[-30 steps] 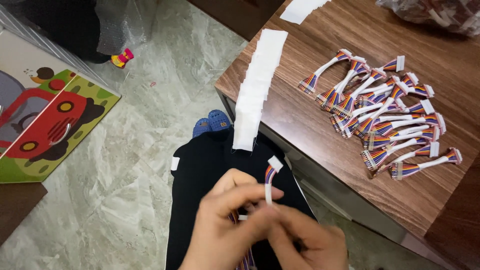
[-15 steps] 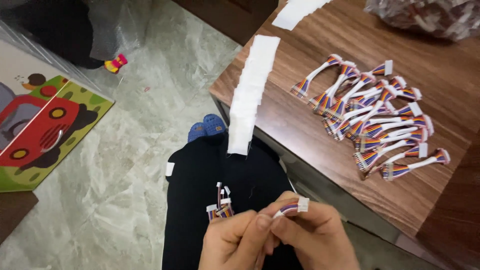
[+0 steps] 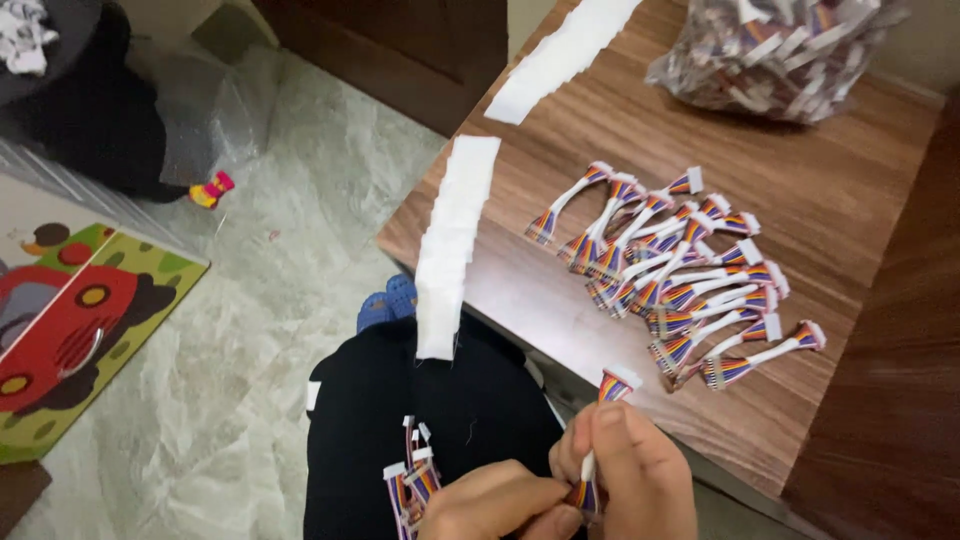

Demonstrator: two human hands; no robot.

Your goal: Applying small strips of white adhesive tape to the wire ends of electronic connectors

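Right hand low at 5 o'clock, closed around one short rainbow cable, thumb and fingers pinching its white-wrapped middle so the white connector end sticks up toward 12 o'clock, just short of the table edge. Left hand at 6 o'clock, fingertips curled in against the cable's lower end, touching the right hand; whether pinching or merely touching, hard to tell. Just beside it at 7 o'clock, a small bunch of loose cables lying on the black-clad lap. Up on the wooden table, toward 2 o'clock, a pile of wrapped cables, overlapping, white connectors mostly pointing right. At 1 o'clock, far corner, a clear plastic bag stuffed full of more such cables, lumpy and bulging. At 11 o'clock of the pile, a white tape strip draped over the table edge and hanging down to the lap; a second white strip farther back. At 9 o'clock on the marble floor, a colourful play mat with a red car picture.
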